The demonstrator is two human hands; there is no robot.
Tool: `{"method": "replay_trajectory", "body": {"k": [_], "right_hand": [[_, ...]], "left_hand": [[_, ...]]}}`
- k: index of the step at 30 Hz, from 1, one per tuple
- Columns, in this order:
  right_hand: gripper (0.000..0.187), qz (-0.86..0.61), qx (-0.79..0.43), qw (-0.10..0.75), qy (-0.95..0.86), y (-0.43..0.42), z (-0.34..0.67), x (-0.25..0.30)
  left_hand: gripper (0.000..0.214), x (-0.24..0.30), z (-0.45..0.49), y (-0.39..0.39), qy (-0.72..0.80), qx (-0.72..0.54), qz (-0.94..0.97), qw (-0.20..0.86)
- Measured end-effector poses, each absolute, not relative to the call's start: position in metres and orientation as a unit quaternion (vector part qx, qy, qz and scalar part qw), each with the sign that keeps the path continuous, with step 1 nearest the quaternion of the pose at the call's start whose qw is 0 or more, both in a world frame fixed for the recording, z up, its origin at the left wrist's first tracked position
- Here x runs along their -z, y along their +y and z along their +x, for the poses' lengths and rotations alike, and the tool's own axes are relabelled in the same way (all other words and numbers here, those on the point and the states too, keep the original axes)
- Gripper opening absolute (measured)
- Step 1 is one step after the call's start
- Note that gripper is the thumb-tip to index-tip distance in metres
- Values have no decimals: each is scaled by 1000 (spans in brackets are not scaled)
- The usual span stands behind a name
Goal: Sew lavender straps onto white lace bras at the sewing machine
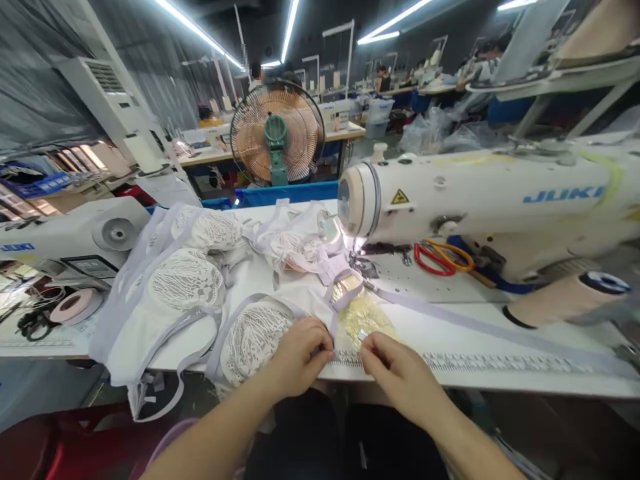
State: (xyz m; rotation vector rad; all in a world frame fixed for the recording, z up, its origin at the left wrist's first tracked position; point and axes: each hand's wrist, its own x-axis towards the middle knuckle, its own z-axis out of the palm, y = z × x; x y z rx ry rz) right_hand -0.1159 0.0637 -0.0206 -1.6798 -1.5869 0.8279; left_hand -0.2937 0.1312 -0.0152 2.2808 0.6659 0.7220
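Note:
My left hand (305,350) is closed in a pinch at the edge of a white bra (257,337) with lace cups and lavender trim, lying at the table's front. The pinched edge is mostly hidden by the fingers. Thumb and forefinger of my right hand (395,370) are pressed together on a small shiny piece (362,335), too small to name. Just beyond lies a crumpled yellowish clear plastic bag (370,317). A lavender strap (440,310) curls over it and trails right across the table. Another lace bra (295,247) lies near the sewing machine's needle.
A white sewing machine (480,200) stands at the right, with red-handled scissors (434,260), orange-handled scissors (453,255) and a beige thread cone (565,300) by it. More bras (187,280) are heaped left, beside a second machine (80,233). A fan (277,133) stands beyond the table.

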Motion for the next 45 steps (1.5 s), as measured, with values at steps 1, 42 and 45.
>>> {"method": "replay_trajectory", "body": {"k": [1,42,45], "right_hand": [[27,-643,-328,329,-609,65,-117,17],[27,-605,-383,373,-591,14,-87,-18],[9,-618,-347,278,-649,27,-100,-16]], "left_hand": [[7,16,-294,132,249,-281,866,329],[14,25,-290,129,273,-211,912,222],[11,24,-293,129,266,-219,904,254]]}}
